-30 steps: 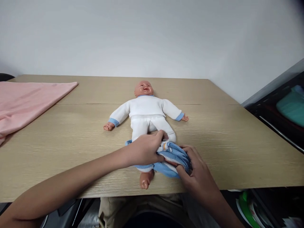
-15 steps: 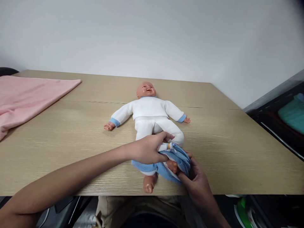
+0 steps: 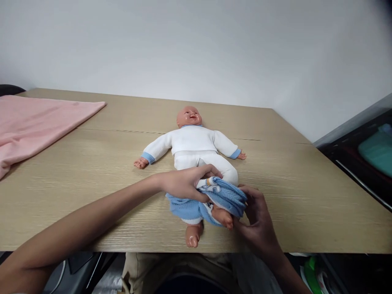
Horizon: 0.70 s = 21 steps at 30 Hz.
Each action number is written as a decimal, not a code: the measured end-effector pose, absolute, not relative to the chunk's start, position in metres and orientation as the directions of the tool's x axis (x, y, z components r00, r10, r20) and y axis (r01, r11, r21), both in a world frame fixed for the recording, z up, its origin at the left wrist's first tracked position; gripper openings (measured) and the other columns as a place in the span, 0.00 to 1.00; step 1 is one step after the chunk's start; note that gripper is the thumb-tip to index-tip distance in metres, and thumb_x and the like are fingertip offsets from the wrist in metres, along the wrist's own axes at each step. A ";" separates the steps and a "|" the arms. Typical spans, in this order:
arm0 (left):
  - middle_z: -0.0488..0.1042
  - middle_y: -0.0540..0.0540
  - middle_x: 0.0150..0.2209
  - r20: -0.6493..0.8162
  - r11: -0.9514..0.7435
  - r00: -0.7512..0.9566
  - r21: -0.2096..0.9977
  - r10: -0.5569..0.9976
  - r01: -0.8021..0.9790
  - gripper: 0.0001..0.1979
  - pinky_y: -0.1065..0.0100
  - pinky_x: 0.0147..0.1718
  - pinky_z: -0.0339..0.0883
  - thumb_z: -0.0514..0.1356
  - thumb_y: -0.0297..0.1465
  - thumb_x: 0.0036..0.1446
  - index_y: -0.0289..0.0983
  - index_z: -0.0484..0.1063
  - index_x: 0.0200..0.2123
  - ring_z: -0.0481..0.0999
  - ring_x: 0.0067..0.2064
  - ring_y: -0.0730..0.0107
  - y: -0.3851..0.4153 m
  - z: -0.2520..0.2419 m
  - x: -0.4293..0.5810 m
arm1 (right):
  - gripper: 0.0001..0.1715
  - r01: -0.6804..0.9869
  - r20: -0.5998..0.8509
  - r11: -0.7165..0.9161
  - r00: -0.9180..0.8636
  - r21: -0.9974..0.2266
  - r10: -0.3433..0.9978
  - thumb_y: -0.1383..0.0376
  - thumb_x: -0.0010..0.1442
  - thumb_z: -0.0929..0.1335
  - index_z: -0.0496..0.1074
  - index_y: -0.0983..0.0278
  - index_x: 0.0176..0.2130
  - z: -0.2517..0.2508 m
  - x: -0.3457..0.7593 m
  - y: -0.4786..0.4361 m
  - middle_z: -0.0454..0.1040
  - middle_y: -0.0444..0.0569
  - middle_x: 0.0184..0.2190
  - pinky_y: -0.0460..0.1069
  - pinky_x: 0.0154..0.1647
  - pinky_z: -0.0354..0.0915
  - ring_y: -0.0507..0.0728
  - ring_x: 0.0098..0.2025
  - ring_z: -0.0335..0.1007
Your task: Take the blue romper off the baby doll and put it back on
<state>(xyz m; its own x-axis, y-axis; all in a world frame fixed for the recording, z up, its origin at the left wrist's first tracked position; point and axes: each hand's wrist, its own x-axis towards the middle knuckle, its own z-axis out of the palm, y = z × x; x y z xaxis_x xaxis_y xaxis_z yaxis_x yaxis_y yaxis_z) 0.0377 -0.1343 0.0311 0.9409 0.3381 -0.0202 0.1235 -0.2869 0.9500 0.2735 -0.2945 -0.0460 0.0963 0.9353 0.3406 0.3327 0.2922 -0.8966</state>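
Note:
A baby doll point(image 3: 193, 139) in a white top with blue cuffs lies on its back, its feet toward me. Blue-and-white doll trousers point(image 3: 228, 198) are bunched around its lower legs, and both bare feet stick out of the leg openings. My left hand point(image 3: 188, 183) reaches across the doll's legs, closed on the trousers' gathered edge, thumb below and fingers above. At the other side, my right hand point(image 3: 255, 218) pinches the bunched cloth beside the foot on the right. Its fingertips are partly hidden behind the fabric.
The doll lies on a wooden table point(image 3: 306, 196) whose near edge is just below its feet. A pink cloth point(image 3: 39, 126) is spread at the left. Beyond the right edge stands a dark shelf or rack holding a teal item point(image 3: 378, 147).
The trouser leg has slid a little up the doll's leg, showing more of the foot on the right. My left hand has shifted slightly up and left with the cloth.

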 end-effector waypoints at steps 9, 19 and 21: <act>0.80 0.40 0.56 0.058 -0.378 0.948 0.923 0.312 0.068 0.19 0.55 0.58 0.71 0.67 0.32 0.67 0.37 0.74 0.59 0.78 0.58 0.53 -0.123 0.030 0.036 | 0.27 0.639 0.500 0.383 0.003 -0.667 0.866 0.63 0.60 0.80 0.74 0.55 0.56 -0.032 0.286 -0.282 0.79 0.50 0.49 0.58 0.53 0.77 0.64 0.49 0.79; 0.82 0.46 0.49 0.070 -0.268 0.927 0.963 0.368 0.033 0.16 0.61 0.53 0.71 0.71 0.39 0.65 0.37 0.76 0.51 0.79 0.52 0.58 -0.129 0.030 0.041 | 0.40 0.277 0.020 0.061 -0.150 -0.959 0.989 0.46 0.50 0.84 0.77 0.57 0.56 -0.021 0.326 -0.234 0.81 0.52 0.50 0.60 0.54 0.76 0.67 0.53 0.78; 0.82 0.47 0.48 0.048 -0.290 0.925 0.954 0.377 0.069 0.19 0.62 0.53 0.70 0.73 0.42 0.62 0.38 0.76 0.50 0.79 0.52 0.57 -0.134 0.036 0.041 | 0.40 0.295 0.006 0.060 -0.181 -0.954 0.983 0.43 0.51 0.83 0.78 0.57 0.56 -0.013 0.327 -0.226 0.81 0.52 0.51 0.62 0.57 0.73 0.69 0.56 0.76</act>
<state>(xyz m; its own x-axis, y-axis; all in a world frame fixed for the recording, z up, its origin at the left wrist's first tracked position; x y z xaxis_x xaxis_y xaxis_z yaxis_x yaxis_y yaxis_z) 0.0413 -0.1336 0.0356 0.9250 0.3770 0.0476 0.0692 -0.2903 0.9544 0.3272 -0.2256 -0.0134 -0.1809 0.9835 0.0064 0.2951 0.0605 -0.9536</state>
